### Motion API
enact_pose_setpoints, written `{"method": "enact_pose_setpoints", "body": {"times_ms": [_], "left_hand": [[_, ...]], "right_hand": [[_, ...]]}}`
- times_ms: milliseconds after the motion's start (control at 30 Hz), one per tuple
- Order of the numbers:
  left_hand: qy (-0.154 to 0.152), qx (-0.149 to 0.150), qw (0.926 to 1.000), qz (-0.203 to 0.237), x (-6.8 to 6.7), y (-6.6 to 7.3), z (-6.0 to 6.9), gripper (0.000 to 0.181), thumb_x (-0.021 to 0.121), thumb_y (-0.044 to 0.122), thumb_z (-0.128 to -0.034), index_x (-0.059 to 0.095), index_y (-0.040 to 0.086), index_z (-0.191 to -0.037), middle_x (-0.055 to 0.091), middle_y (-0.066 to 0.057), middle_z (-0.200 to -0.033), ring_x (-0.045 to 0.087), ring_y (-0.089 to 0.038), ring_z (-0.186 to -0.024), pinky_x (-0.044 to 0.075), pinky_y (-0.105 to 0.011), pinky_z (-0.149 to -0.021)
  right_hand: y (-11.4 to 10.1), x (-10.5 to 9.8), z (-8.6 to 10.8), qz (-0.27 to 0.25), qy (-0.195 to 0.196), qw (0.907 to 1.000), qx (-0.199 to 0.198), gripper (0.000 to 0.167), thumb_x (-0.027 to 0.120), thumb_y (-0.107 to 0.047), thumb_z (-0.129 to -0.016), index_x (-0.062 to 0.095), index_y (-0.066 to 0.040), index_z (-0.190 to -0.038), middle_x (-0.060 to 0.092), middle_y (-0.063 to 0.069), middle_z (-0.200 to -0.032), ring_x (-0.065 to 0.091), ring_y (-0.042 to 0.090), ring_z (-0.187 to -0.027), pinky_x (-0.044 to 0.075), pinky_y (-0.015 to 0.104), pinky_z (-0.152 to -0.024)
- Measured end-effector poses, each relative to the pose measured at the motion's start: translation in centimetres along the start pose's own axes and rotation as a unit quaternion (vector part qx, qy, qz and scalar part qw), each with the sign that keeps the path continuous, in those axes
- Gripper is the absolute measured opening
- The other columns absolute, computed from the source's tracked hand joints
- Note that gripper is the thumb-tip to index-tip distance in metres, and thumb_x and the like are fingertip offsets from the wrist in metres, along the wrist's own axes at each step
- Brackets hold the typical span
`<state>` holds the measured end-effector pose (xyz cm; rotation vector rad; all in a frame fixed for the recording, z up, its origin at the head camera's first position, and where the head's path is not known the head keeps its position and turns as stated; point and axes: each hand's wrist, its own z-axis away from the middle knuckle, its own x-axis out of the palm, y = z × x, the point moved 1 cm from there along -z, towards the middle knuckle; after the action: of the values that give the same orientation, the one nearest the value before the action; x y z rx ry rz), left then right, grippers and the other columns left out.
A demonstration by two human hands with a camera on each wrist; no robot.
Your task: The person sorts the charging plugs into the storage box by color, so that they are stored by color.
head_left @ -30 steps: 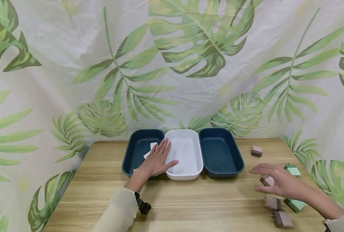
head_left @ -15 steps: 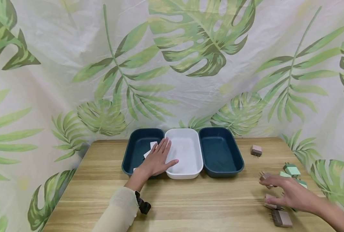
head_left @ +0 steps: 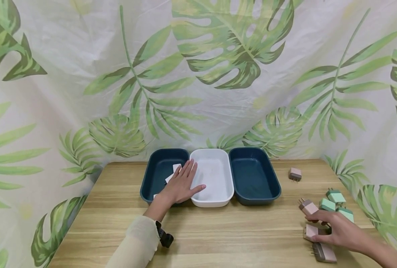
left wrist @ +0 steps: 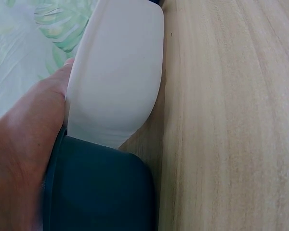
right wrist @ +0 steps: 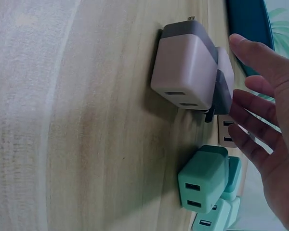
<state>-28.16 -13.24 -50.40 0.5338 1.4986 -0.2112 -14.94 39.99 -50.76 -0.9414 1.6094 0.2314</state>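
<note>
My left hand [head_left: 179, 186] lies flat with fingers spread across the adjoining rims of the left dark blue tray [head_left: 144, 186] and the white tray [head_left: 215, 204]. White blocky pieces [head_left: 176, 167] show in that blue tray, partly covered by the hand. On the right, my right hand [head_left: 342, 230] reaches over a pink-and-brown plug charger [head_left: 309, 232], thumb and fingers on either side of it. In the right wrist view its fingers [right wrist: 253, 108] are lightly bent at the charger's edge; no firm grip shows. Another pink-and-brown charger [right wrist: 185, 67] lies nearer the camera.
Several green plug chargers [head_left: 335, 196] lie just beyond my right hand. More pink-and-brown chargers lie around it, one [head_left: 294, 174] farther back. A second dark blue tray [head_left: 278, 190] stands right of the white one. A leaf-patterned cloth [head_left: 218, 111] hangs behind the wooden table [head_left: 235, 238].
My right hand has come down and toward the near right, onto the middle pink-and-brown charger, uncovering the one behind and the green ones. My left hand stays in place.
</note>
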Motion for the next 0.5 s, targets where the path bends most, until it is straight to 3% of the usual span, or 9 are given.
{"method": "enact_pose_setpoints", "body": {"times_ms": [500], "left_hand": [[-0.003, -0.005, 1.0000, -0.004, 0.08, 0.05, -0.02, 0.100, 0.039, 0.075, -0.1025, 0.010, 0.008, -0.171, 0.003, -0.012, -0.179, 0.002, -0.027, -0.166, 0.009, -0.055, -0.132]], "right_hand": [[0.68, 0.90, 0.40, -0.020, -0.013, 0.9996, 0.015, 0.045, 0.098, -0.030, -0.076, 0.077, -0.009, -0.109, 0.076, -0.002, -0.101, 0.064, -0.004, -0.089, 0.055, 0.022, -0.065]]}}
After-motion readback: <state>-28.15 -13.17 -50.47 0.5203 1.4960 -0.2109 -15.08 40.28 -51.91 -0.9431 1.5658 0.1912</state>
